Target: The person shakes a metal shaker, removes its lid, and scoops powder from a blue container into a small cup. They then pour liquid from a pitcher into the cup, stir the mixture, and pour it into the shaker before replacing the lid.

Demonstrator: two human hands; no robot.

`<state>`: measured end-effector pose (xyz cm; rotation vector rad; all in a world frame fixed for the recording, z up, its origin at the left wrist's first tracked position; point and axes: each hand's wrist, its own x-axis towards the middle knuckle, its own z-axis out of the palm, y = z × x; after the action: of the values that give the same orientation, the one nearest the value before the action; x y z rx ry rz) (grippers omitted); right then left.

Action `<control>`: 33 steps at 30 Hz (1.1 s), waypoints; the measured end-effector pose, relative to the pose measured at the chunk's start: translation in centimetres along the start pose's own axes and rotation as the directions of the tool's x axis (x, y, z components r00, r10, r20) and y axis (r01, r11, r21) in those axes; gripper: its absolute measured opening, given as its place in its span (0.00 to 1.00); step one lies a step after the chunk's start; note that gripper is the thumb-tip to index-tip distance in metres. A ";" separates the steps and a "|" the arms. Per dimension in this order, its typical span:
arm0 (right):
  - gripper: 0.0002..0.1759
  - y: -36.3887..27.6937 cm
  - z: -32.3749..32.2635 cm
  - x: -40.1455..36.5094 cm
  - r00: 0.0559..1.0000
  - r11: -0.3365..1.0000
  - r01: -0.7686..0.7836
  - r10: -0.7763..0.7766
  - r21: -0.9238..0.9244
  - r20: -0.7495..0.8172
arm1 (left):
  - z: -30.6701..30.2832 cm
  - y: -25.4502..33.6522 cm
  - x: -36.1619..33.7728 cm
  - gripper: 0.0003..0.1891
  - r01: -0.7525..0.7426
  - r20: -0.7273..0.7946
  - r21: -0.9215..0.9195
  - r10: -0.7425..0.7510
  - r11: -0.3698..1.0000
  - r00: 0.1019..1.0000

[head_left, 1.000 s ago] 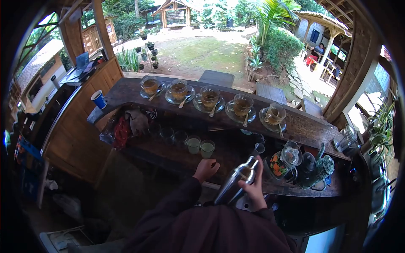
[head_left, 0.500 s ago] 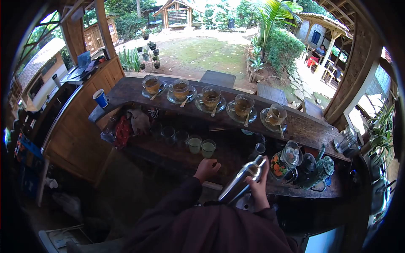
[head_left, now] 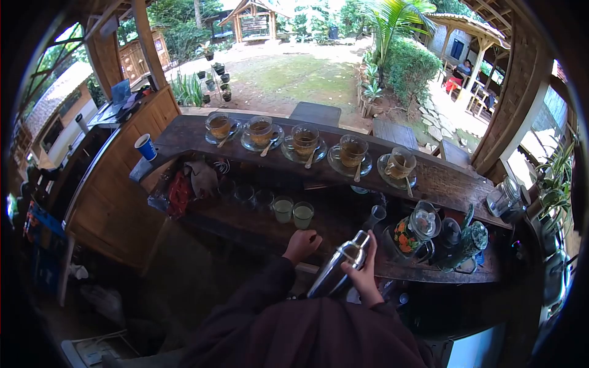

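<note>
My right hand [head_left: 363, 270] is wrapped round a shiny metal cocktail shaker [head_left: 336, 265], which is tilted with its cap up and to the right. Close to the lower shelf's front edge, my left hand [head_left: 302, 245] is closed in a loose fist; whether it holds anything is hidden. Just beyond it stand two glasses of cloudy pale liquid, the left glass [head_left: 283, 209] and the right glass [head_left: 303, 214]. Several glass cups of amber drink, one of them a middle cup [head_left: 305, 141], sit on saucers with spoons along the upper counter [head_left: 442, 179].
To the right are a floral glass pitcher [head_left: 405, 238], a lidded jar [head_left: 426, 222] and green glassware [head_left: 472, 242]. A blue paper cup [head_left: 146, 147] stands at the counter's left end, near a red bag [head_left: 178, 193]. A person [head_left: 464, 69] sits far off outside.
My right hand and the shaker have moved slightly left, and the shaker's cap now shows more clearly. My left hand has hardly moved.
</note>
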<state>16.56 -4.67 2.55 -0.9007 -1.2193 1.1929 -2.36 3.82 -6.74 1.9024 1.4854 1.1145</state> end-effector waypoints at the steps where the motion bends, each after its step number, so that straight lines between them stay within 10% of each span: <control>1: 0.60 0.5 -0.3 -0.4 0.999 0.999 -0.043 0.042 0.017 0.033 | 0.1 -0.1 0.0 0.14 -0.006 -0.008 -0.001 0.006 1.000 1.000; 9: 0.59 -2.0 -2.6 1.6 0.947 0.990 0.122 -0.095 0.070 -0.306 | 0.0 0.0 0.0 0.14 0.016 0.020 0.012 -0.016 1.000 1.000; 16: 0.59 1.0 -0.9 -0.2 0.999 0.998 -0.050 0.050 0.042 0.011 | 0.1 0.2 0.1 0.14 -0.001 -0.011 0.022 0.001 1.000 1.000; 25: 0.57 -2.2 -3.6 3.4 0.921 0.985 0.170 -0.151 0.021 -0.359 | 0.0 0.3 0.1 0.14 0.022 0.004 0.000 -0.022 1.000 1.000; 33: 0.57 1.1 -1.3 -0.2 0.997 0.998 -0.059 0.060 0.032 -0.047 | 0.0 0.1 0.1 0.13 -0.019 -0.005 -0.006 0.019 1.000 1.000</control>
<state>17.62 -4.59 1.18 -0.9434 -1.1399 1.2271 -2.35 3.93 -6.62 1.9151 1.4684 1.1319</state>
